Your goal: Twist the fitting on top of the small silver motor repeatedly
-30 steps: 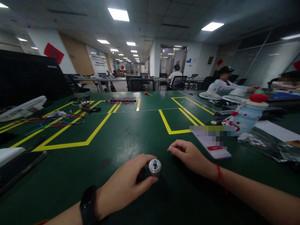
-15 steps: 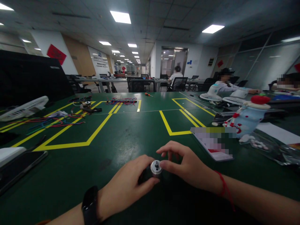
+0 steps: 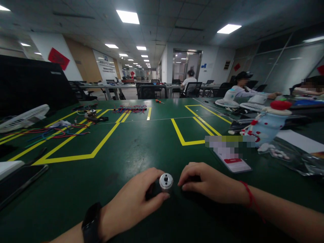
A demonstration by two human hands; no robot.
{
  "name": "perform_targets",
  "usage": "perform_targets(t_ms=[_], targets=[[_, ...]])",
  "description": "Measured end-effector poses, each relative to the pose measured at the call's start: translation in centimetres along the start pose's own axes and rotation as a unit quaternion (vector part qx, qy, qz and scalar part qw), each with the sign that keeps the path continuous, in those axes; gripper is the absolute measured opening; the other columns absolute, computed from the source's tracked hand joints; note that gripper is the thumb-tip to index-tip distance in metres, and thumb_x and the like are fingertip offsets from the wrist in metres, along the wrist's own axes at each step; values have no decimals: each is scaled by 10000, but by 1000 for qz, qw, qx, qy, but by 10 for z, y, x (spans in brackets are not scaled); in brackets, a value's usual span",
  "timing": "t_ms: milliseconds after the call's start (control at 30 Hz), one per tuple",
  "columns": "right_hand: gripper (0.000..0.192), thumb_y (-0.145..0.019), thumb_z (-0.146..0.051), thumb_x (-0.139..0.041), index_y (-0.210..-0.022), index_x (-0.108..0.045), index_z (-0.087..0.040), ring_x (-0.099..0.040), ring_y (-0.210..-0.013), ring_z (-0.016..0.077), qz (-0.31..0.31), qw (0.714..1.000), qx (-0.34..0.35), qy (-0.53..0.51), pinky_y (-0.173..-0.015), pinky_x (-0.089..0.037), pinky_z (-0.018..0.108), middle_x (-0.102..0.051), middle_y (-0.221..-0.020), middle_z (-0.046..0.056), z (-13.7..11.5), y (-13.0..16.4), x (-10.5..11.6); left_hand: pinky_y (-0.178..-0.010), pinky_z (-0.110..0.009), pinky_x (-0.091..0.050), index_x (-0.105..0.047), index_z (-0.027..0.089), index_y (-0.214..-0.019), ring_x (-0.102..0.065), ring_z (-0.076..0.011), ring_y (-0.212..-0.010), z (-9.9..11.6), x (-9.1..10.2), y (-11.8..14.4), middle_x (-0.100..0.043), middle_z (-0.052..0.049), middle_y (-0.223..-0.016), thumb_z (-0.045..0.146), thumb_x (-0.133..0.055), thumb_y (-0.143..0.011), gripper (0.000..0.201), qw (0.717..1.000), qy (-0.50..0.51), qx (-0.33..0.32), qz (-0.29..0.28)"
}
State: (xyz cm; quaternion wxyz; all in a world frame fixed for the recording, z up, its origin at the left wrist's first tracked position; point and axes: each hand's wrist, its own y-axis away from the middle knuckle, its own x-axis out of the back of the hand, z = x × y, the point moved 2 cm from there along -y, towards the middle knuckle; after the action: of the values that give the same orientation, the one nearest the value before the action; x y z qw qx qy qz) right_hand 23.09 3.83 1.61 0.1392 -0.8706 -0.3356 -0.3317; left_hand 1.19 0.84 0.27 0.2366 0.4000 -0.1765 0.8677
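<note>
Left hand (image 3: 131, 202) is wrapped around a small metal motor (image 3: 165, 182) near the front edge of the green table (image 3: 141, 145). Right hand (image 3: 207, 184) sits curled just right of the motor, grasping nothing I can see. Best bet: keep it pinned upright. Yellow tape (image 3: 103, 141) beyond the motor, big office room.

The room is rather dim. Light comes from white ceiling panels (image 3: 128, 16) far above and beyond the grip, and they are overexposed. The green table (image 3: 141, 148) shows a pale glare patch just beyond the grip, and soft dark shadows lie under it. The wide lens bends lines at the edges. Some areas to the right are pixelated.
</note>
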Motion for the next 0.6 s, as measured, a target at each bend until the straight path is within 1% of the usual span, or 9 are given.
perform_targets(t_ms=[67,167,267,300,367,433,467,533,600], targets=[[99,-829,-183,-664,-893,-732,-215,-603,-891,162,-8,999,19,30,-806,-466,282,-664,-957,22,3,1,-4,-618,-253,-387,-564,238,-1040,-524,-166,-728,-1,-1,0,-594,1,-911,241,-610,-872,175,1000,-2,4,-3],[134,-819,-164,-668,-916,-737,-226,-581,-925,167,3,998,33,51,-834,-459,293,-629,-1006,29,4,2,-6,-607,-247,-380,-556,246,-1051,-518,-158,-711,-2,-3,0,-589,9,-904,232,-612,-872,188,1000,2,3,-5],[176,-835,-205,-657,-1001,-715,-225,-587,-931,162,0,1000,24,-14,-829,-466,290,-622,-1031,30,6,1,-1,-624,-247,-385,-554,249,-1045,-520,-157,-723,-3,-3,-1,-588,14,-912,215,-610,-873,184,1000,7,-6,-2],[182,-851,-223,-639,-1020,-703,-219,-595,-912,158,14,999,9,-46,-809,-472,285,-629,-1023,29,8,0,2,-628,-247,-386,-553,248,-1044,-521,-157,-727,-3,-2,-1,-589,14,-914,213,-611,-873,184,1000,8,-9,-1],[187,-885,-252,-586,-1038,-682,-205,-607,-851,149,79,992,-35,-95,-752,-480,280,-651,-975,26,15,-2,9,-630,-247,-388,-553,243,-1047,-523,-158,-730,-3,-2,-1,-591,11,-917,216,-613,-871,188,1000,8,-11,5],[195,-898,-265,-555,-1038,-671,-195,-614,-822,149,145,981,-68,-108,-726,-481,283,-667,-949,25,24,-4,14,-626,-247,-389,-553,239,-1051,-526,-160,-726,-3,-2,0,-594,7,-921,224,-611,-872,188,1000,7,-10,5],[200,-899,-267,-551,-1043,-667,-193,-617,-827,152,162,978,-77,-105,-729,-482,288,-671,-954,28,28,-5,14,-624,-247,-389,-554,238,-1050,-526,-159,-724,-3,-2,0,-595,6,-923,228,-610,-873,186,1000,7,-10,6],[197,-896,-259,-550,-1039,-668,-193,-619,-852,160,164,980,-75,-85,-747,-483,300,-673,-977,33,33,-7,13,-623,-246,-392,-555,235,-1051,-529,-159,-724,-3,-2,0,-595,2,-929,233,-606,-876,183,1000,7,-10,6],[180,-890,-244,-556,-1013,-681,-201,-611,-867,167,141,987,-57,-44,-767,-478,312,-668,-977,35,34,-8,10,-622,-247,-392,-554,234,-1054,-530,-160,-726,-3,-2,0,-594,0,-936,239,-605,-876,185,1000,6,-9,7]])
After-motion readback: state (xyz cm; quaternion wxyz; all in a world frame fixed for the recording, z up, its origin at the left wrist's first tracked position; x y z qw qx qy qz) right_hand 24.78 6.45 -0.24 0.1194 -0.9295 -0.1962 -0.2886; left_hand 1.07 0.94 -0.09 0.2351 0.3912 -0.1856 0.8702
